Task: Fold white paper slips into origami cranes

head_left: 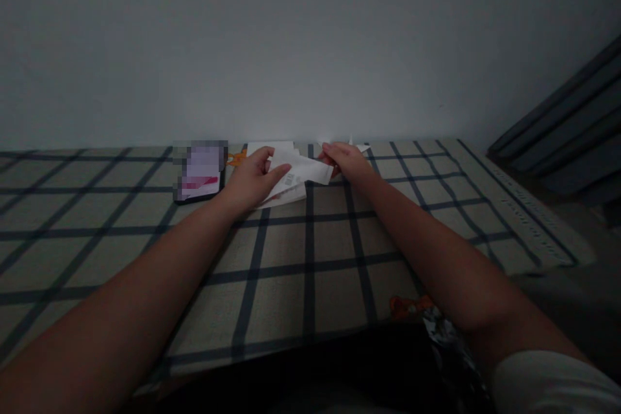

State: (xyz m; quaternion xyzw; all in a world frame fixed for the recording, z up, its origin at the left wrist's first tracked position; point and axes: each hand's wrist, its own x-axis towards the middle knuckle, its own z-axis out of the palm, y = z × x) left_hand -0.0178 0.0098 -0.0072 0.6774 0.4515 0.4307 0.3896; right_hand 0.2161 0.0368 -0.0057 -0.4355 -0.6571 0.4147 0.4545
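Note:
A sheet of white paper [310, 170] with small grey print is held up between my hands. My left hand [250, 182] grips its left part, with the thumb lying over the front. At the paper's right end, the fingers of my right hand [345, 160] are pinched together; their tips are partly hidden. More white paper [270, 145] lies behind and below my left hand. Small white scraps [361, 147] show just past my right hand, too dim to make out fully.
A phone [201, 171] with a lit screen lies left of my left hand, next to a small orange thing [237, 158]. The checked cloth [286, 278] covers the table up to the wall [310, 45]. Something orange [407, 305] and a crinkled shiny wrapper [449, 343] are near the front edge.

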